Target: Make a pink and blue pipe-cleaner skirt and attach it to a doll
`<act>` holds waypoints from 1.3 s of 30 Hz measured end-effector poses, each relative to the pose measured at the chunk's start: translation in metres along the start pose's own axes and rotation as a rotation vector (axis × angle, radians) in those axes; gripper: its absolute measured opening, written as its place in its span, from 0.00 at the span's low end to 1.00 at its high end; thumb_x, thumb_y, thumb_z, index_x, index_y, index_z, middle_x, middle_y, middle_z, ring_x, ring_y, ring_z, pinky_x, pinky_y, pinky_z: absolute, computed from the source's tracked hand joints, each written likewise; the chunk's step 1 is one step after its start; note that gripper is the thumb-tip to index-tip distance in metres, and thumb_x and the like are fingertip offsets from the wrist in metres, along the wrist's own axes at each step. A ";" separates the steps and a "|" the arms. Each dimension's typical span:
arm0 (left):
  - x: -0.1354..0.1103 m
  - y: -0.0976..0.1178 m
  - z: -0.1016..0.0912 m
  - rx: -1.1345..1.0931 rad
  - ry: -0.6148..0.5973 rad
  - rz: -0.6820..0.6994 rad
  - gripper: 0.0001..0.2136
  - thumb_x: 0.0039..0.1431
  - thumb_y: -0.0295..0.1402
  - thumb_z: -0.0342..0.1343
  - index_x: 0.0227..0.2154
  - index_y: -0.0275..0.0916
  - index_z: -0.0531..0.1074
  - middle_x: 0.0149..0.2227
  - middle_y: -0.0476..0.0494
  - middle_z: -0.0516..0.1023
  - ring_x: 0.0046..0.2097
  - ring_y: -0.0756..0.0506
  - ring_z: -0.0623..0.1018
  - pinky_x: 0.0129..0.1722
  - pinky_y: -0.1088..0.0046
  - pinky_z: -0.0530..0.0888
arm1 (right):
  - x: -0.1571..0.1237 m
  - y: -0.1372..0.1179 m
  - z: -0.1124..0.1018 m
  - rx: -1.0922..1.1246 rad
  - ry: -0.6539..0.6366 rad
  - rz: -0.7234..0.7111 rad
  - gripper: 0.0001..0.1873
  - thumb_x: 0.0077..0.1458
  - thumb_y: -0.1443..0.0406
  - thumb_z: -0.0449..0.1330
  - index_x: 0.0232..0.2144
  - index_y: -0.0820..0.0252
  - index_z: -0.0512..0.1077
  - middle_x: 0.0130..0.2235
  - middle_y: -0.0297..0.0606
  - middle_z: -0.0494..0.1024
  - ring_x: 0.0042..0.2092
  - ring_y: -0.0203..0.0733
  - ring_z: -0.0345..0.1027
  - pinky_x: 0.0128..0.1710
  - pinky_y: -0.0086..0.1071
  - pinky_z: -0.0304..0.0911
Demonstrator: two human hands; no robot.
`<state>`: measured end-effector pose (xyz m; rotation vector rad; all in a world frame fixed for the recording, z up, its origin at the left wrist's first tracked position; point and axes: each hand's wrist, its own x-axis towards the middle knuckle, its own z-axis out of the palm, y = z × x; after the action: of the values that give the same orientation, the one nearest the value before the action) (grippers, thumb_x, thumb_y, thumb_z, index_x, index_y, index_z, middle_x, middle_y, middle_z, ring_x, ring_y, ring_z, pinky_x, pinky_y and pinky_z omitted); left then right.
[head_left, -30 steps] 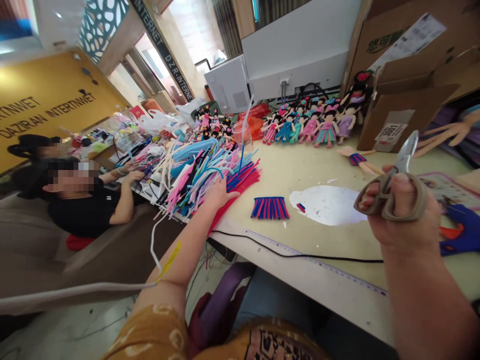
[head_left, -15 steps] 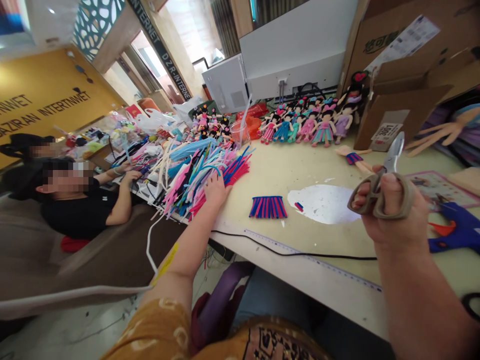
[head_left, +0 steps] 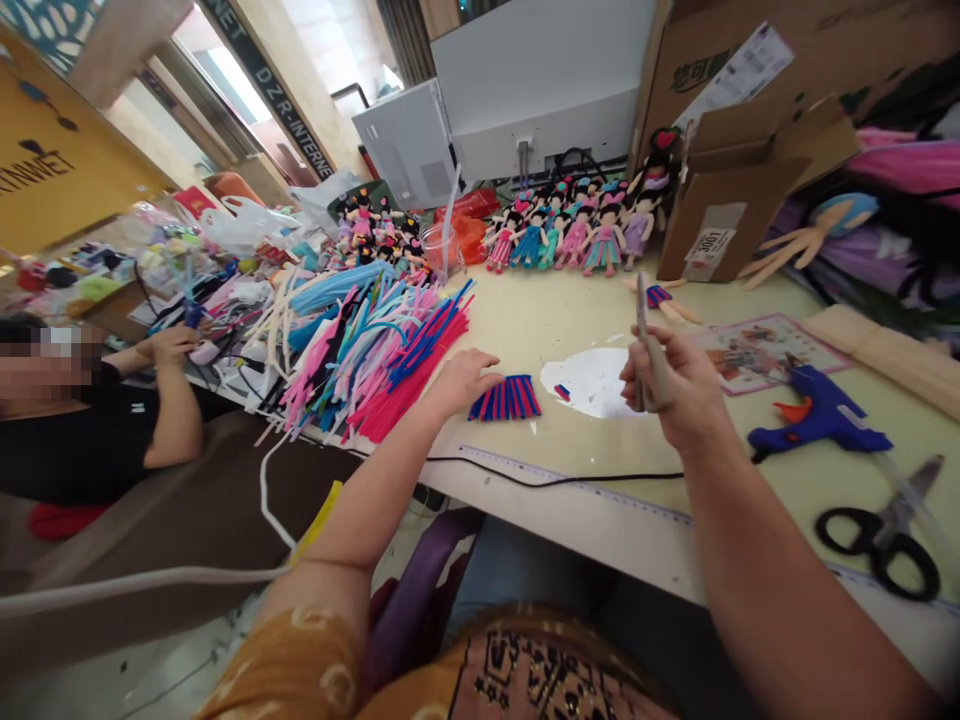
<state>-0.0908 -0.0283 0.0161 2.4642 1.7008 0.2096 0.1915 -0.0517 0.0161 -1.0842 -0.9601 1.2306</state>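
My left hand (head_left: 466, 382) is over the table with its fingers stretched out and apart, its fingertips at the left end of a small fringed piece of blue and red pipe cleaners (head_left: 517, 398). Nothing shows in that hand. My right hand (head_left: 686, 385) grips beige-handled scissors (head_left: 654, 372), held raised with the blades pointing up and seen edge-on. Below them lies a white oval patch (head_left: 596, 380) on the table, with a short blue and red scrap (head_left: 562, 392) on it. A heap of loose pipe cleaners (head_left: 360, 340) spreads left of my left hand.
Finished dolls (head_left: 577, 235) stand at the back before a monitor (head_left: 540, 90). A cardboard box (head_left: 720, 210) is at back right. A blue glue gun (head_left: 817, 415) and black scissors (head_left: 877, 535) lie on the right. A black cable (head_left: 555, 480) crosses the front. A co-worker (head_left: 82, 430) sits at left.
My left hand has moved right, off the pipe cleaner heap to the fringed piece. My right hand has lowered and turned the scissors, moving inward. The view has swung right.
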 end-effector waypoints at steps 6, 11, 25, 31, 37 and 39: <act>0.021 0.015 0.003 -0.016 -0.145 -0.029 0.13 0.54 0.40 0.57 0.39 0.39 0.74 0.41 0.43 0.75 0.44 0.44 0.73 0.45 0.69 0.69 | 0.001 0.014 0.001 -0.531 -0.025 -0.199 0.22 0.48 0.52 0.63 0.42 0.58 0.70 0.20 0.26 0.68 0.20 0.33 0.58 0.19 0.27 0.53; 0.036 0.051 0.009 -0.045 -0.129 0.229 0.10 0.56 0.32 0.53 0.41 0.42 0.73 0.43 0.45 0.74 0.47 0.46 0.72 0.48 0.70 0.67 | 0.001 0.019 0.000 -0.765 -0.026 -0.279 0.19 0.52 0.52 0.59 0.43 0.55 0.70 0.21 0.27 0.68 0.23 0.34 0.58 0.23 0.29 0.52; 0.065 0.059 0.016 -0.861 -0.196 -0.065 0.06 0.46 0.25 0.57 0.30 0.35 0.71 0.26 0.49 0.75 0.30 0.50 0.74 0.33 0.73 0.69 | 0.011 0.023 -0.008 -0.939 -0.011 -0.080 0.18 0.52 0.54 0.56 0.43 0.54 0.71 0.24 0.32 0.73 0.26 0.38 0.64 0.26 0.29 0.53; 0.089 0.071 -0.016 -1.042 -0.017 -0.105 0.09 0.44 0.28 0.60 0.31 0.34 0.74 0.26 0.47 0.77 0.27 0.52 0.73 0.28 0.76 0.66 | 0.011 0.026 -0.002 -1.115 -0.076 0.045 0.17 0.55 0.58 0.53 0.45 0.52 0.70 0.33 0.36 0.79 0.34 0.43 0.71 0.29 0.29 0.53; 0.177 0.127 -0.070 -0.964 0.330 0.164 0.05 0.47 0.32 0.59 0.27 0.36 0.72 0.22 0.51 0.72 0.23 0.52 0.69 0.26 0.75 0.67 | 0.006 0.025 0.008 -1.265 -0.108 -0.041 0.17 0.57 0.60 0.51 0.47 0.53 0.68 0.38 0.39 0.80 0.38 0.47 0.73 0.30 0.31 0.53; 0.216 0.151 -0.085 -0.887 0.468 0.223 0.05 0.51 0.33 0.57 0.28 0.36 0.72 0.22 0.50 0.72 0.25 0.51 0.70 0.29 0.74 0.68 | 0.005 0.024 0.009 -1.284 -0.124 -0.046 0.16 0.57 0.61 0.50 0.47 0.53 0.67 0.38 0.39 0.80 0.38 0.46 0.74 0.30 0.31 0.53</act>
<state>0.1073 0.1238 0.1360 1.9583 1.0515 1.3213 0.1777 -0.0450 -0.0050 -1.9257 -1.9478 0.5364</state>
